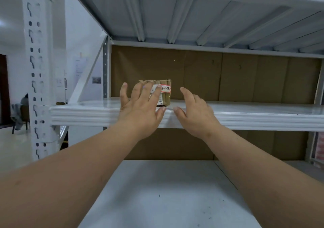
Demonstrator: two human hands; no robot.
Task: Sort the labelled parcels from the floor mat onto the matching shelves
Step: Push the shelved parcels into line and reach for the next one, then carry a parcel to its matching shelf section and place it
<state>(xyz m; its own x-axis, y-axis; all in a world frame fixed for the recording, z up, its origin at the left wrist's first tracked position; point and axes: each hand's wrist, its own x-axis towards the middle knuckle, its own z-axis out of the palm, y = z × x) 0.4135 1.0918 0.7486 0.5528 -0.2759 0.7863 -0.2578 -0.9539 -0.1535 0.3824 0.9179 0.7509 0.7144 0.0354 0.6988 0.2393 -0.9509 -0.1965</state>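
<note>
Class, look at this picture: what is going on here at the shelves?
A person is putting a small cardboard parcel on a white metal shelf. The parcel stands on the shelf near its front edge, with a handwritten label facing out. The left hand is spread in front of it, fingers straight; the right hand is open just beside it, holding nothing.

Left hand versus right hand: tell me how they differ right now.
The left hand lies in front of the parcel, fingers spread across its face; the right hand is beside the parcel, apart from it. The left fingers are straight, the right loosely bent. Both are open over the shelf edge.
</note>
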